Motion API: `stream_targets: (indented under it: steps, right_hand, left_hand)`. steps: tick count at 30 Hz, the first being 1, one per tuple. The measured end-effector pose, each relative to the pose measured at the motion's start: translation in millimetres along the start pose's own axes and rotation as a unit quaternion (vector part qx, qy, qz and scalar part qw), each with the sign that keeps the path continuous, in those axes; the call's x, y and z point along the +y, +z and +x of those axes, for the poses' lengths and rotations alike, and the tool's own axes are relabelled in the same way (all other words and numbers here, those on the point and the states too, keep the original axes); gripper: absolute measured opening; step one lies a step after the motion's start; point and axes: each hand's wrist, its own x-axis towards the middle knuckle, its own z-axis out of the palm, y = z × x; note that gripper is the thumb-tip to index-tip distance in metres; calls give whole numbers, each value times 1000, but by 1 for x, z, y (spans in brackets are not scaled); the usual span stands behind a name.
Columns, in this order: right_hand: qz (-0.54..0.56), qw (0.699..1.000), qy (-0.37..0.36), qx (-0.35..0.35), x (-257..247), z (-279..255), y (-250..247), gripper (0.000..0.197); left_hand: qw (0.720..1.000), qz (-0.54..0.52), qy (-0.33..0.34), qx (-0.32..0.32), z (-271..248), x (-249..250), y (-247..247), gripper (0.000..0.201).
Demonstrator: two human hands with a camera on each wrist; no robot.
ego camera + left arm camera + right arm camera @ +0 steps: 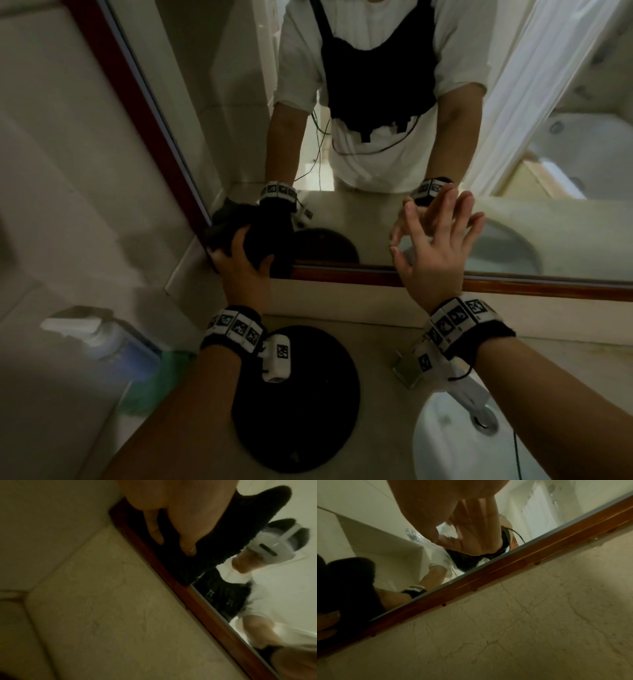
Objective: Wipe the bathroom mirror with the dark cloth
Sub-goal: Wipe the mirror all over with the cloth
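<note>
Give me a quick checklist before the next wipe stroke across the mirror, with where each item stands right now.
1. Dark cloth held by the left hand: ok, fingers curl round it.
2. Cloth on the glass: ok, it sits at the mirror's lower left corner, over the wooden frame.
3. Right hand out of the wipe path: not ok, it is open with spread fingers at the glass, right of the cloth.
4. Counter below: not ok, a round black object lies under the left wrist, and a soap dispenser stands at left.
5. Streaks left on the glass: cannot tell, the pictures are dim.
</note>
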Motion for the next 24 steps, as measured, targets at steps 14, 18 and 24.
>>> stream_targets:
  steps: [14,18,24]
  right_hand:
    - [2,998,4,-70,5,10,-51,75]
    - [-2,999,-7,-40,18,33,-71,74]
    - [-15,998,46,31,52,76,-100,72]
  left_hand:
    - [994,67,50,77,15,46,-27,73]
    - [988,83,84,97,29,76,-44,72]
    - [978,134,103,124,63,127,-79,77]
